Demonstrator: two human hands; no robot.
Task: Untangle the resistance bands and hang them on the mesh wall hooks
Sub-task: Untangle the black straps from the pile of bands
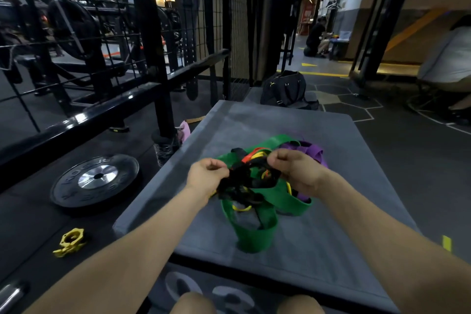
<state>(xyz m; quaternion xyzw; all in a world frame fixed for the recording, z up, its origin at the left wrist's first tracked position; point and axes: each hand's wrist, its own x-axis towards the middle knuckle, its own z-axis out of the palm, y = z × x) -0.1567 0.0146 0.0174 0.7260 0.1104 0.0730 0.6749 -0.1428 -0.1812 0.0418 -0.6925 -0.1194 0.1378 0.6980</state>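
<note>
Both hands, the left hand [207, 175] and the right hand [295, 170], pinch a messy knot of resistance bands [257, 186] on the gray mat [331, 155], the green band [254, 234] looping toward the person.

Bands [265, 186] on mat [331, 211]; plate [95, 180] and collar [71, 242] left on floor; bag [285, 89] far.

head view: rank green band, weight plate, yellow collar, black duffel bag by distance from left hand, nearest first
1. green band, right beside the left hand on the mat.
2. weight plate, on the floor to its left.
3. yellow collar, floor, lower left.
4. black duffel bag, far beyond the mat.
</note>
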